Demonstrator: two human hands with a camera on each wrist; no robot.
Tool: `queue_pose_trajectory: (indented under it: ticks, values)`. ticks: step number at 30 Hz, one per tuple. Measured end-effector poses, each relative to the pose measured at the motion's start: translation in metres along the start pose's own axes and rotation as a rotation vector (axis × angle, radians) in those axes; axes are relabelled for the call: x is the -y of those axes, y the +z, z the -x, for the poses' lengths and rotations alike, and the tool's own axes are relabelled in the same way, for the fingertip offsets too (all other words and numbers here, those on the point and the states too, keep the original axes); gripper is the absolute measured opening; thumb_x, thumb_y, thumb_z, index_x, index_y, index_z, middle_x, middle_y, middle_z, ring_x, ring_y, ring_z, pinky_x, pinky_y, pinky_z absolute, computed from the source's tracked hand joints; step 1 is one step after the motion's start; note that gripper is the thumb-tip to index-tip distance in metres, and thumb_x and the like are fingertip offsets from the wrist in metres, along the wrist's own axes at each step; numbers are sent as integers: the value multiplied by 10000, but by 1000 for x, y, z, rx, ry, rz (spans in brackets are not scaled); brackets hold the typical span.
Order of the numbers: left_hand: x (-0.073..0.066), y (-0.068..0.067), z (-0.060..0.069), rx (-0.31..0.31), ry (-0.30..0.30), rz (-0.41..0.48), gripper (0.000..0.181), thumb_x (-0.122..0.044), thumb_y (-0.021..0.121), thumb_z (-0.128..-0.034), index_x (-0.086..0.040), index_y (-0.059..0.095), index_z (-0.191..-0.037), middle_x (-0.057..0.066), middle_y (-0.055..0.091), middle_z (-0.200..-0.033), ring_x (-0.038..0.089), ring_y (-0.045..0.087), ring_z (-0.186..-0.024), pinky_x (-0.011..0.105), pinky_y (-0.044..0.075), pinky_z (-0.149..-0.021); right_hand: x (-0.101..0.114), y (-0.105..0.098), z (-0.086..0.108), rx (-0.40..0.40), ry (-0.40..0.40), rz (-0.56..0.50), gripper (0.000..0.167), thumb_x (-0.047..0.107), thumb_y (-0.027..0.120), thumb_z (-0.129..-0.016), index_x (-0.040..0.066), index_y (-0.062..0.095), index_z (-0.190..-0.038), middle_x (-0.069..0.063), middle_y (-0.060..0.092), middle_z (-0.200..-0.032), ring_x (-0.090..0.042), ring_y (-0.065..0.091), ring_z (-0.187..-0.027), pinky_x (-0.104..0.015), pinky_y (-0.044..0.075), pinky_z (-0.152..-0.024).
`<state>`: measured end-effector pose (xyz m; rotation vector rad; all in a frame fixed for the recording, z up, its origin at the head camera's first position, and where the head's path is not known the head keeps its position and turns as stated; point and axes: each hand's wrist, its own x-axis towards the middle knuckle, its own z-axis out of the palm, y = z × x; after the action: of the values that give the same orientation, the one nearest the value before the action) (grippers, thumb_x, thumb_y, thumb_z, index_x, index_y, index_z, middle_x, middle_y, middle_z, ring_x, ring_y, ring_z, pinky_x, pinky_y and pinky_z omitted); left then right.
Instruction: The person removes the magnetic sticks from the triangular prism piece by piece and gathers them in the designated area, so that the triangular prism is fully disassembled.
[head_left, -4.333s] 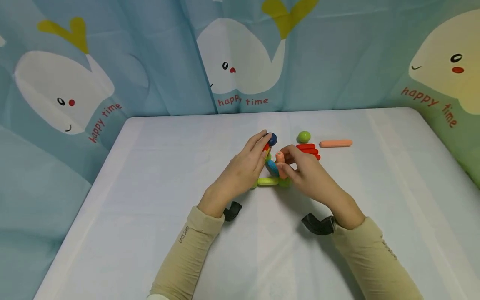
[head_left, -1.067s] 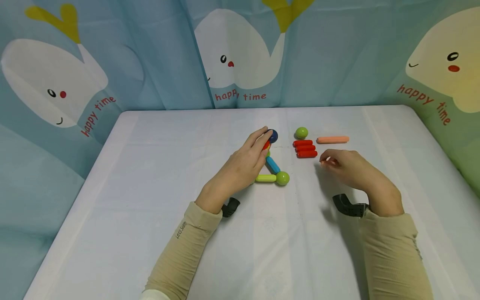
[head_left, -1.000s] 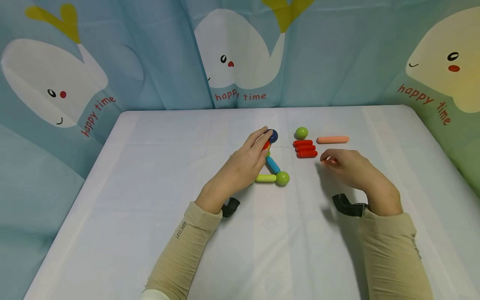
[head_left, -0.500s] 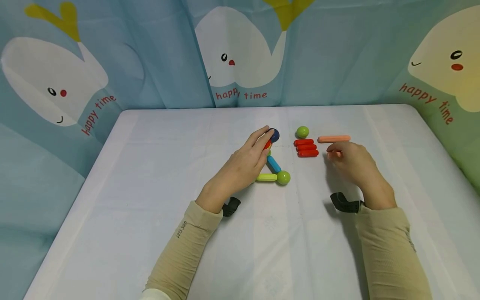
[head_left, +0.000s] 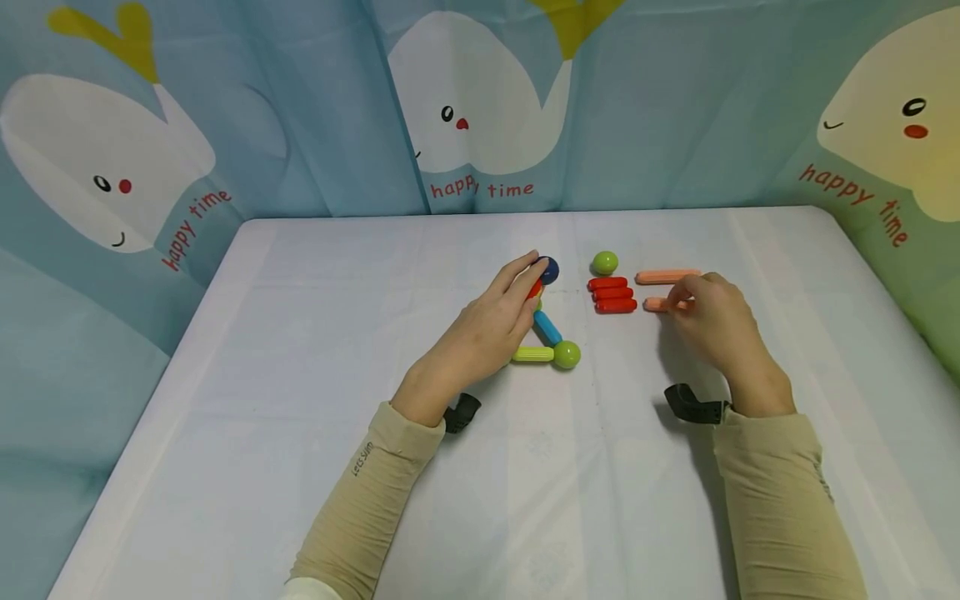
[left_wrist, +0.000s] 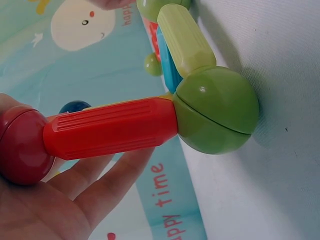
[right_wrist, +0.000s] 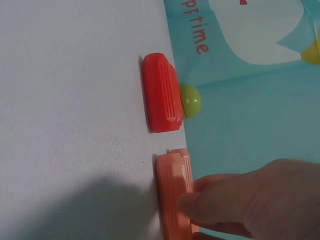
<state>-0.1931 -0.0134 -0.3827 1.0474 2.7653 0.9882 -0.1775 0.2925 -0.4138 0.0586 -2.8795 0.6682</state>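
At three o'clock from the joined frame (head_left: 547, 328), the nearer peach rod (head_left: 655, 305) is pinched by the right hand (head_left: 716, 329); at its nine o'clock, the frame is touched by the left hand (head_left: 480, 333), fingers straight. Joining seems partly done: toward two o'clock, three red rods (head_left: 612, 295), the far peach rod (head_left: 666, 277) and a green ball (head_left: 605, 263) are left unattached

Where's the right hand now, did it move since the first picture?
Yes, rightward. The right hand had its fingertips left of the loose, shiny green ball that stayed put; now they're right of it, pinching a ribbed orange stick.
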Motion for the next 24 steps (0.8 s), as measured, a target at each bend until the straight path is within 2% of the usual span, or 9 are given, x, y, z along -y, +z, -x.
queue_pose_trajectory:
  ticks: [5,9,13,19,24]
  values:
    - [-1,0,0,2,2,-4,514,-195,388,-1075,-129,268,-1570,41,234,-1633,185,418,-1422,371,443,-1102,0,0,1,20,16,18,136,-99,550,-860,-105,685,-878,-320,615,-964,-448,485,-960,-586,425,-805]
    - [-1,0,0,7,-5,-1,517,-198,387,-1075,-136,263,-1573,33,229,-1635,183,427,-1415,368,450,-1094,1,3,1,26,-3,2,172,-125,525,-869,-144,685,-930,-318,634,-1102,-458,480,-1031,-614,430,-873]
    - [-1,0,0,6,-4,-1,518,-200,387,-1076,-138,260,-1574,31,227,-1636,182,443,-1401,368,464,-1079,2,4,-1,37,-2,-5,222,-139,499,-870,-177,671,-1006,-317,591,-1200,-479,463,-1109,-635,416,-942]
    - [-1,-1,0,4,-4,-3,519,-195,398,-1074,-137,264,-1573,34,232,-1633,183,446,-1397,374,462,-1082,2,5,0,23,-13,-6,235,-121,511,-869,-183,664,-1036,-344,525,-1195,-505,445,-1103,-641,396,-959]
    - [-1,-1,0,7,-6,-4,519,-197,400,-1074,-142,265,-1572,30,233,-1633,181,439,-1402,373,449,-1096,1,5,0,-39,-16,7,228,-111,507,-865,-172,683,-996,-366,524,-1128,-527,431,-1090,-643,385,-930]
